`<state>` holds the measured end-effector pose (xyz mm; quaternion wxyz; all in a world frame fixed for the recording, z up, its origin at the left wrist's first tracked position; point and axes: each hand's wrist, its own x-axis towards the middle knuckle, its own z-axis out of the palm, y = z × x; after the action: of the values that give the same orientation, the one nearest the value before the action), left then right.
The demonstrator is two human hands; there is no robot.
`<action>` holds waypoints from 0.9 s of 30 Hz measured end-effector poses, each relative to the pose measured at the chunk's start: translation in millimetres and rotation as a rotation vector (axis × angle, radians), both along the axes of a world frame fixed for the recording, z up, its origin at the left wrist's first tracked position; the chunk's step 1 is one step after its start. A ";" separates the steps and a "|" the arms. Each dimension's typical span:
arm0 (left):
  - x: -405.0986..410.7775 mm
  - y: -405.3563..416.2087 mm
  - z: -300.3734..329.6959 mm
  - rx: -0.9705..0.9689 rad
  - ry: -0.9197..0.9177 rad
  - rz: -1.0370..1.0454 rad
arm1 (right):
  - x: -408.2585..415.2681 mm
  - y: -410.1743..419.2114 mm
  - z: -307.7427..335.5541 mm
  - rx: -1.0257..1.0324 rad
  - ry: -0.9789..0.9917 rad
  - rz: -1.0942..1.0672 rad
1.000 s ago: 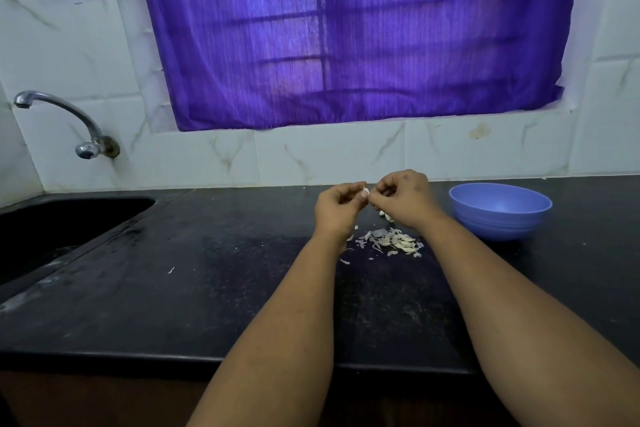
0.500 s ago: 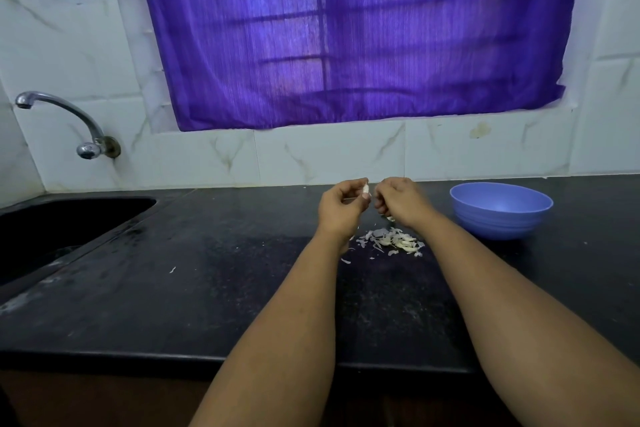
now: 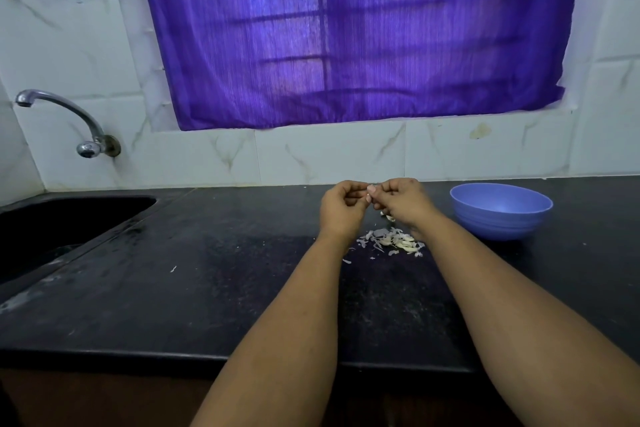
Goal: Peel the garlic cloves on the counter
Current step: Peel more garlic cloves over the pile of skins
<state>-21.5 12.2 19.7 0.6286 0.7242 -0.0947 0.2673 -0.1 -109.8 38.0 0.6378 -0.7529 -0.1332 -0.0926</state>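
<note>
Head view: hands [image 3: 372, 206] hide garlic clove [image 3: 369, 196].

No legible text or labels anywhere.

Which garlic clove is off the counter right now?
The garlic clove pinched between the left hand and right hand; the other cloves lie in the peel pile on the counter.

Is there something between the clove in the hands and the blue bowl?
Nothing visible. Both hands pinch the garlic clove above the counter; only bare countertop lies between it and the blue bowl on the right.
</note>
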 end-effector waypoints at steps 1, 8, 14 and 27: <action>0.2 0.4 -0.2 0.007 -0.002 0.005 | 0.1 0.2 -0.5 -0.021 0.001 0.001; 0.2 -0.1 -0.2 0.004 0.003 -0.008 | -1.3 0.7 -0.4 -0.022 0.052 0.055; 0.4 1.0 -0.7 0.003 0.003 -0.015 | -4.2 4.1 0.5 0.010 0.069 0.075; 2.6 1.5 -3.9 0.091 0.049 0.091 | -5.6 -10.6 8.9 -0.403 -0.051 -0.182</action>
<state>-18.9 13.8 15.8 0.5843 0.7620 -0.0583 0.2731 -5.7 -120.4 46.9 0.4600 -0.8714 -0.0967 -0.1404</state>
